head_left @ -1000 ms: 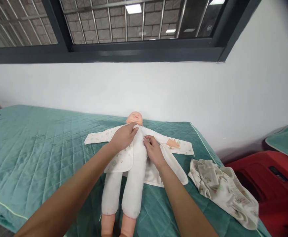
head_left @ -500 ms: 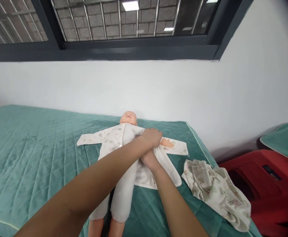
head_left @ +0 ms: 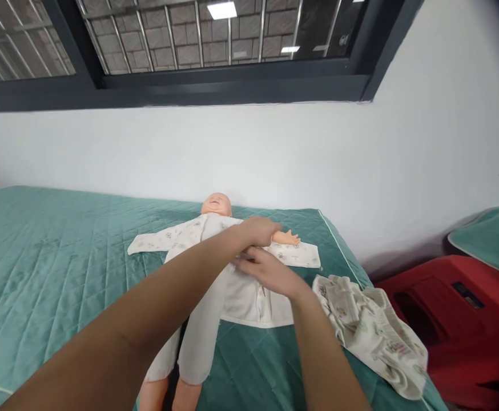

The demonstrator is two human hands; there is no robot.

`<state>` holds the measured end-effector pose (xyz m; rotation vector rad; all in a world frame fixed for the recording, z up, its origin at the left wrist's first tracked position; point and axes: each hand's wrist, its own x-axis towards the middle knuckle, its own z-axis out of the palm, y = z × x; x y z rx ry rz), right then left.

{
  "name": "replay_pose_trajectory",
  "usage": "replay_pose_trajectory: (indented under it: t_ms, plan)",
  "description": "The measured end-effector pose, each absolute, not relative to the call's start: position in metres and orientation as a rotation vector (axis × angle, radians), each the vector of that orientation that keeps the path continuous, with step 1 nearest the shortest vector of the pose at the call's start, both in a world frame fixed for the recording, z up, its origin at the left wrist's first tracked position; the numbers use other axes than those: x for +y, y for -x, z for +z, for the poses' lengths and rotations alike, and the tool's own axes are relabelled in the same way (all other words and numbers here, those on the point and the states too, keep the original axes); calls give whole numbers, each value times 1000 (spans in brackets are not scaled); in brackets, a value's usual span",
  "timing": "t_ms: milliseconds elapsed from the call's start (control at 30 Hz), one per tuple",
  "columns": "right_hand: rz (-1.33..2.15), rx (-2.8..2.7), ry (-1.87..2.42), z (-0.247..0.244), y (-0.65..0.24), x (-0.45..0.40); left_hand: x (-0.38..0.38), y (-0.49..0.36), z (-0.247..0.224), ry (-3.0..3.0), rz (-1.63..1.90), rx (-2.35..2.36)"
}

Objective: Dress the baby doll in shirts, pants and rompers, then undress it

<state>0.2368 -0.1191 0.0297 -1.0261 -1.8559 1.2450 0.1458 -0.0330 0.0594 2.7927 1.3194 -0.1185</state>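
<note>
A baby doll (head_left: 216, 204) lies on its back, its head toward the wall, with a white cloth body and legs. A white printed baby jacket (head_left: 185, 233) covers its arm on the left side. The jacket's other half lies spread open, with its printed sleeve (head_left: 305, 255) flat beneath the doll's bare forearm (head_left: 287, 237). My left hand (head_left: 261, 230) is closed around that arm above the doll's hand. Just below, my right hand (head_left: 270, 269) rests over the open jacket half, fingers stretched and slightly apart; my left forearm partly covers their tips.
A crumpled printed baby garment (head_left: 373, 334) lies at the right on the green quilted cover (head_left: 82, 274). Beyond that edge stands a red plastic stool (head_left: 450, 319) with green cloth (head_left: 493, 237) on it. A white wall (head_left: 155, 154) and dark window frame (head_left: 232, 88) are behind.
The doll's forearm, earlier lower against the sleeve, is now raised, more of it showing past my left hand. My right hand has come out from under my left, its fingers now extended.
</note>
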Motion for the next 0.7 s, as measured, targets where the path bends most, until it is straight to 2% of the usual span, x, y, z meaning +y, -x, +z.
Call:
replay_pose_trajectory:
  t_ms: [133, 267, 333, 700]
  plan:
    - [1321, -1808, 1210, 38, -280, -113, -33, -138, 53, -2788, -75, 1284]
    - [877, -1724, 1690, 8, -293, -92, -23, -135, 44, -2764, 48, 1294]
    - [699, -1679, 1788, -9, -288, -82, -20, -133, 41, -2761, 54, 1309]
    - [897, -997, 1508, -28, -311, -63, -19, -117, 32, -2762, 7, 1372]
